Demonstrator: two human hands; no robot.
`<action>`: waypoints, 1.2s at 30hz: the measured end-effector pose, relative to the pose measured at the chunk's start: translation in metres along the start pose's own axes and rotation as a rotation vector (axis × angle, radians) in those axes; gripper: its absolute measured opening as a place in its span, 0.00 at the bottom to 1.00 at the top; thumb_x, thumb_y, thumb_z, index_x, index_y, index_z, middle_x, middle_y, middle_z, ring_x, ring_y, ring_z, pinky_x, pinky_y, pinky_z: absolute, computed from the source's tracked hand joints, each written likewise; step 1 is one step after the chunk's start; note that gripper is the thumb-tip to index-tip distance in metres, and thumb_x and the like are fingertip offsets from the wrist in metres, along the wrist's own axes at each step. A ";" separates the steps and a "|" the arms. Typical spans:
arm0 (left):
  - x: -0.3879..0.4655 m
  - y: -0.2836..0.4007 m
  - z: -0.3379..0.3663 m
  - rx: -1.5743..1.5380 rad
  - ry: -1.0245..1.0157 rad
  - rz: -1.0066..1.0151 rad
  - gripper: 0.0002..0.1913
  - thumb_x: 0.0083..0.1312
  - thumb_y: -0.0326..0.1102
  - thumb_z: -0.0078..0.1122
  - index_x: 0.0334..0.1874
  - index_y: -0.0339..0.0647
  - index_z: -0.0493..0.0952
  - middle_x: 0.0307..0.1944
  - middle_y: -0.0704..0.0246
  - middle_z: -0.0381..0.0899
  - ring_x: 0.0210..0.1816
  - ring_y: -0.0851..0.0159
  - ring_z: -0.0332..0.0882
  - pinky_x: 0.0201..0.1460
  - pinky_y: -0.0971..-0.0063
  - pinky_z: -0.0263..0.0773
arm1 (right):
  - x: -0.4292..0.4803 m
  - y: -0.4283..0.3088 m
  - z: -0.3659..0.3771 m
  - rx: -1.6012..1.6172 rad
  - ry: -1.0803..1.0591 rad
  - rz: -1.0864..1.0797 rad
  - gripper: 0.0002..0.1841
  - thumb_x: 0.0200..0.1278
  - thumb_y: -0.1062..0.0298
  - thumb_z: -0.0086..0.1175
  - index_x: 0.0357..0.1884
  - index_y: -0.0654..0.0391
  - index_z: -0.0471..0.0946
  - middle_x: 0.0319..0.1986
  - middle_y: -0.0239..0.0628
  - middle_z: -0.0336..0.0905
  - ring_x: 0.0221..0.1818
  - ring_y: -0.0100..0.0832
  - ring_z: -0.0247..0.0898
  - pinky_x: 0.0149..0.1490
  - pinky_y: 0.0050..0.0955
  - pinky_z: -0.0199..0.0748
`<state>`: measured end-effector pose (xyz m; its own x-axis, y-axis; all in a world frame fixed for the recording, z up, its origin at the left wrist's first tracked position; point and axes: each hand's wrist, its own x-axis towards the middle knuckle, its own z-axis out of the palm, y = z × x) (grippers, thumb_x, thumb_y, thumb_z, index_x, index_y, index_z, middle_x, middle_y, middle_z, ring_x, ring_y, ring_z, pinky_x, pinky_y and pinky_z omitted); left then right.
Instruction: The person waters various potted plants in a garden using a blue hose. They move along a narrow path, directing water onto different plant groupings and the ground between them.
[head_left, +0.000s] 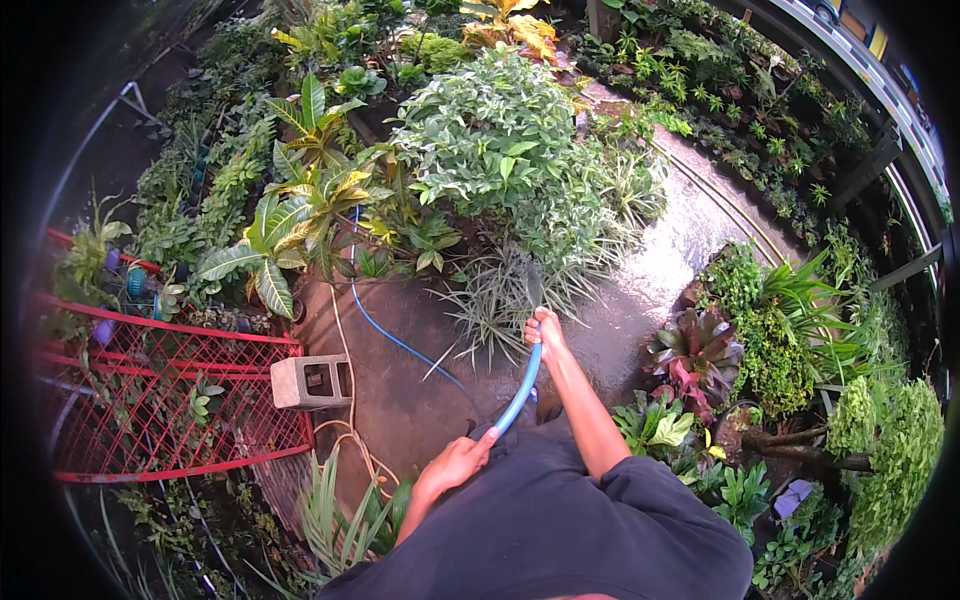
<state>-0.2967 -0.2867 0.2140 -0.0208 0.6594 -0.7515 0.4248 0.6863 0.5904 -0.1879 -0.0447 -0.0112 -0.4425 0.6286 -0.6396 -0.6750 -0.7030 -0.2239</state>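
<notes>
My right hand (547, 331) grips a blue garden hose (523, 390) close to its outlet end. From there a spray of water (533, 281) shoots forward into the spiky variegated grass-like plants (491, 304) at the foot of a leafy variegated shrub (487, 139). Lower down and nearer my body, my left hand (459, 459) holds the same hose, with the thumb lying along it. Another stretch of blue hose (397, 343) runs over the wet concrete ground (420, 390) and disappears among the plants. Ahead and to the left stands a croton (289, 214) with yellow-veined leaves.
A hollow concrete block (311, 381) sits against a red metal lattice gate (180, 405) at left. A pale hose (346, 427) loops beside it on the ground. On the right are a dark-red leafy plant (697, 349) and a small potted tree (795, 442). The wet path (667, 225) curves away right.
</notes>
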 end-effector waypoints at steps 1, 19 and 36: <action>0.000 -0.008 -0.002 -0.008 0.002 0.003 0.37 0.74 0.67 0.34 0.13 0.44 0.60 0.12 0.78 0.55 0.17 0.75 0.51 0.23 0.74 0.52 | -0.003 0.003 0.003 -0.005 0.023 -0.013 0.09 0.73 0.69 0.38 0.32 0.41 0.62 0.20 0.29 0.61 0.11 0.19 0.49 0.11 0.19 0.49; 0.020 -0.094 -0.032 -0.141 -0.127 0.065 0.37 0.71 0.70 0.37 0.13 0.47 0.60 0.13 0.80 0.57 0.17 0.76 0.51 0.21 0.75 0.51 | 0.017 0.052 -0.008 -0.026 0.026 0.001 0.05 0.77 0.66 0.41 0.47 0.40 0.59 0.22 0.32 0.61 0.12 0.20 0.50 0.11 0.17 0.49; 0.001 -0.089 -0.054 -0.265 -0.247 0.023 0.35 0.70 0.72 0.35 0.17 0.49 0.63 0.12 0.82 0.56 0.14 0.79 0.49 0.17 0.80 0.44 | 0.010 0.056 0.019 -0.102 0.012 -0.050 0.06 0.77 0.65 0.40 0.49 0.42 0.59 0.22 0.32 0.61 0.12 0.20 0.50 0.11 0.17 0.49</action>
<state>-0.3840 -0.3307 0.1765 0.2187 0.6038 -0.7665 0.1726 0.7492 0.6394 -0.2413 -0.0721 -0.0164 -0.4023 0.6603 -0.6341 -0.6320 -0.7015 -0.3295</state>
